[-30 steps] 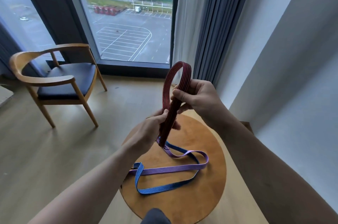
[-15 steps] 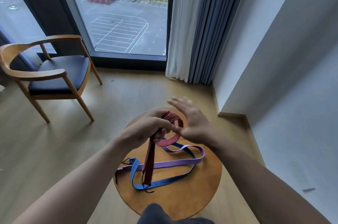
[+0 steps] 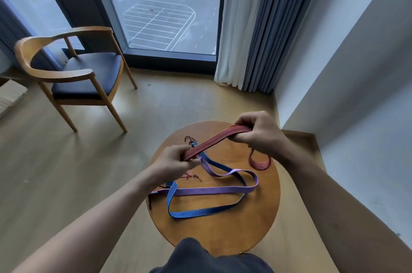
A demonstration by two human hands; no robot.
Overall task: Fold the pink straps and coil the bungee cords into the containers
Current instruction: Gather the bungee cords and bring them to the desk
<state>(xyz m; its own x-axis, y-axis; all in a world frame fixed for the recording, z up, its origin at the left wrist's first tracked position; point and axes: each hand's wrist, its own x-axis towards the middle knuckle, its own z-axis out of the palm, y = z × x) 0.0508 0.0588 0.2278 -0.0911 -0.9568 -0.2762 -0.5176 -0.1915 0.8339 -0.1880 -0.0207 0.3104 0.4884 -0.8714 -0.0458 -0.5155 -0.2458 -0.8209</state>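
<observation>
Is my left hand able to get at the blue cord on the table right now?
Probably, once freed. The blue cord lies on the round table close to the left hand, with nothing blocking the way. But that hand grips the red cord, so it would need to let go first.

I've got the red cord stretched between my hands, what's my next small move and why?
Probably bring the right hand toward the left hand, laying another turn of the red cord. A straight span runs between them and a loop hangs under the right, so coiling looks unfinished.
</observation>
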